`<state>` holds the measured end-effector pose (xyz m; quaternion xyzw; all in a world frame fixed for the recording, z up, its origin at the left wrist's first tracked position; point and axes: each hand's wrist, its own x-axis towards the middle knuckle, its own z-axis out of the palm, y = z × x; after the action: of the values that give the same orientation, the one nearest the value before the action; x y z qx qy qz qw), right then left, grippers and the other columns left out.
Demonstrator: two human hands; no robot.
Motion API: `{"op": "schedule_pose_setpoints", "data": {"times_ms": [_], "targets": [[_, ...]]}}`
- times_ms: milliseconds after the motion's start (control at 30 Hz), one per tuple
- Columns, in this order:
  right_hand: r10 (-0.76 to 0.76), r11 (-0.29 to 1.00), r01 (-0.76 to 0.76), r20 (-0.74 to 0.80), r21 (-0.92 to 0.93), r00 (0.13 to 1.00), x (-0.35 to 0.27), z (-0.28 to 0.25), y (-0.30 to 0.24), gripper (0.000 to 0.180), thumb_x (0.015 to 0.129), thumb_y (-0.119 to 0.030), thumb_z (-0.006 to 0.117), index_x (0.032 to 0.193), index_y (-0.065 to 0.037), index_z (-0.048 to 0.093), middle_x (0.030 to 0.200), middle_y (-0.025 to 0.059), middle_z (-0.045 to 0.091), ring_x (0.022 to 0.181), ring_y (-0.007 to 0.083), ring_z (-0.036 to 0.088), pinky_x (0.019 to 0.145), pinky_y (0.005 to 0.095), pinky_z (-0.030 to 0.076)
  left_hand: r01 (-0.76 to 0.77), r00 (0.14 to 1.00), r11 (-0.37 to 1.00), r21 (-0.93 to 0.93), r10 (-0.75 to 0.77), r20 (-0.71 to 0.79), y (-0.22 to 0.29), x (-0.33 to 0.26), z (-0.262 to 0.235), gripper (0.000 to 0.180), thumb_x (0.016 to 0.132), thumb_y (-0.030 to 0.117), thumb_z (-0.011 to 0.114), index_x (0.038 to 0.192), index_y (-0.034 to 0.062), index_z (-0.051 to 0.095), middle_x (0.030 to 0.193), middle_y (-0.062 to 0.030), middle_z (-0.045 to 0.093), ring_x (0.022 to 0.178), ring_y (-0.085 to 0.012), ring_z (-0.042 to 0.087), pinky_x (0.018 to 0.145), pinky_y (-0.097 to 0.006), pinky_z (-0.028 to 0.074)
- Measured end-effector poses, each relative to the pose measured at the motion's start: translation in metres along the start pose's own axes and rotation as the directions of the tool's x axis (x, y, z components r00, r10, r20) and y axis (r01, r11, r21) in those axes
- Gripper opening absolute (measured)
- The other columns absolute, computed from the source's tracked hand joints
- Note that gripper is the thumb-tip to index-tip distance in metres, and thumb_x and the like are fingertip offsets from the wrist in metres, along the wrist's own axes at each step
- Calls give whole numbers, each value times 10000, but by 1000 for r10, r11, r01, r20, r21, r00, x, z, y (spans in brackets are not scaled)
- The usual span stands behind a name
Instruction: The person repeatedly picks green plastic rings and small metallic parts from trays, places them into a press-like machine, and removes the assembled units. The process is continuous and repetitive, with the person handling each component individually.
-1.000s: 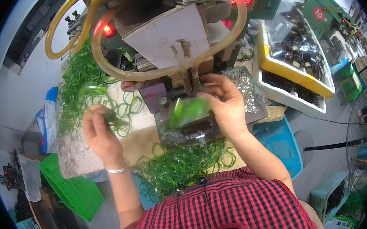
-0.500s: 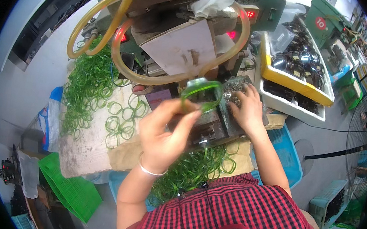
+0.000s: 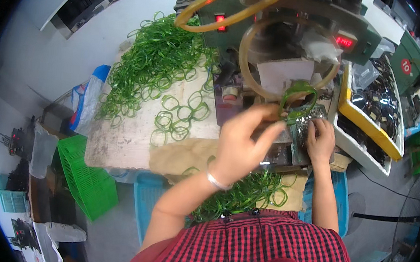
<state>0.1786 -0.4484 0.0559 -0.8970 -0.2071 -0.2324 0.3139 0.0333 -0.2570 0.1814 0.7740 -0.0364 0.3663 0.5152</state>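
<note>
A green translucent plastic ring (image 3: 311, 110) is pinched between the thumb and fingers of my left hand (image 3: 243, 146). It is held up in front of the machine, level with the white sheet (image 3: 286, 73). My right hand (image 3: 322, 143) rests with bent fingers at a dark tray (image 3: 299, 148) of small shiny bits, to the right of the ring. Its fingertips are drawn together, and whatever they hold is too small to make out. Below my hands lies a heap of green rings (image 3: 251, 197), partly hidden by my left forearm.
A large pile of green rings (image 3: 162, 52) covers the back of the pale board (image 3: 113, 147), with several loose rings (image 3: 181, 113) nearer. The green machine (image 3: 364, 24) with yellowish hoses stands ahead. Foam boxes (image 3: 370, 122) of dark parts sit at right; blue baskets (image 3: 147, 195) are below.
My view has swung left, showing more of the board. My left hand still holds the ring, now turned differently. My right hand's fingers have drawn closer together at the tray of bits.
</note>
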Motion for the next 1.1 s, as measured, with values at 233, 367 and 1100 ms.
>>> {"op": "schedule_pose_setpoints", "data": {"times_ms": [233, 367, 1100], "targets": [[93, 982, -72, -111, 174, 989, -14, -21, 6, 86, 798, -62, 687, 880, -38, 699, 818, 104, 657, 745, 265, 617, 711, 355, 493, 0, 770, 907, 422, 269, -578, -5, -37, -118, 191, 861, 13, 651, 1045, -25, 617, 1108, -178, 656, 1019, -255, 629, 943, -367, 487], [51, 967, -30, -74, 254, 996, -3, -16, -7, 114, 789, -46, 696, 902, -36, 706, 850, 113, 672, 783, 268, 639, 724, 350, 498, 153, 933, 681, 716, 138, -331, -48, -25, -181, 176, 829, -4, 645, 1003, 23, 647, 1142, -155, 645, 1111, -325, 579, 1000, -395, 422], [66, 787, -118, 107, 606, 992, 0, -64, -69, 160, 799, -28, 677, 947, -20, 737, 888, 114, 712, 828, 213, 669, 781, 306, 497, 324, 885, 936, 138, -249, -392, -120, -23, -133, 81, 931, 55, 638, 988, 6, 611, 930, -21, 611, 756, -83, 562, 710, -228, 487]]}}
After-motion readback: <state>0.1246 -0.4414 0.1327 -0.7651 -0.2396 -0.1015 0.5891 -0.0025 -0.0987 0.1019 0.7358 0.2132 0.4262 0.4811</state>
